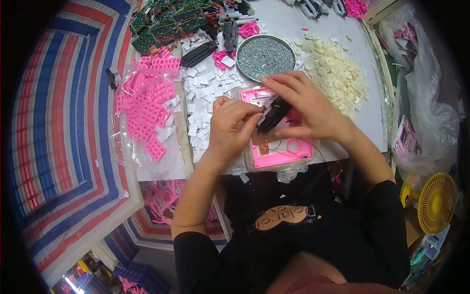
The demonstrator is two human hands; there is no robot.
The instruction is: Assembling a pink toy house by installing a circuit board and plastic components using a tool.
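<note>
Over a pink plastic casing at the table's front edge, my right hand grips a black plastic block between thumb and fingers. The block is tilted. My left hand pinches at its left end, thumb against forefinger; whatever small piece sits between those fingertips is too small to name. Thin wires and a small brown piece lie in the casing, whose middle is partly covered by my hands. Just beyond stands a round tin full of small metal screws.
Cream plastic discs are heaped on the right, white paper pieces on the left. Pink button pads spill from a clear bag. Green circuit boards with wires and black blocks lie at the back. A yellow fan stands low right.
</note>
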